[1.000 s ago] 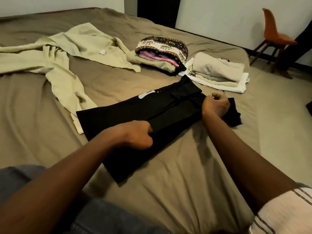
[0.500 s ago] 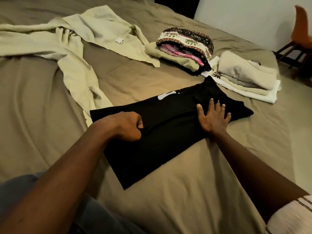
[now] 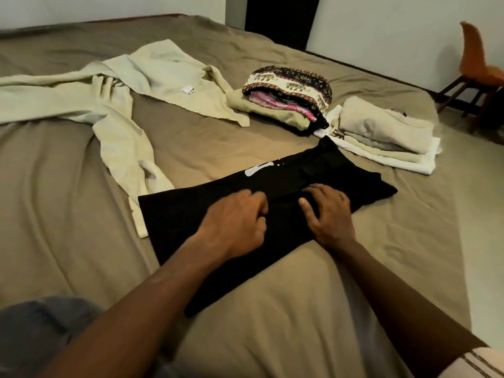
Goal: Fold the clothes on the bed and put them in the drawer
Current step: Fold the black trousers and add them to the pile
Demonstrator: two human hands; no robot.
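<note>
A black garment (image 3: 177, 214) with a small white print lies folded into a long strip across the middle of the bed (image 3: 354, 268). My left hand (image 3: 234, 222) sits at its centre with the fingers curled into the fold line, gripping the cloth. My right hand (image 3: 327, 211) is close beside it, thumb spread and fingers bent over the same ridge of fabric, holding it. A pale green garment (image 3: 120, 137) sprawls unfolded at the far left.
Two folded piles stand behind the black garment: a patterned one (image 3: 289, 88) over pink and green cloth, and a beige and white one (image 3: 381, 132). An orange chair (image 3: 474, 66) stands on the floor to the right. My knee (image 3: 35, 323) is at the lower left.
My right hand left the garment's right end, where it pressed flat, and came in to the middle beside my left hand. Its fingers are now bent on the fold.
</note>
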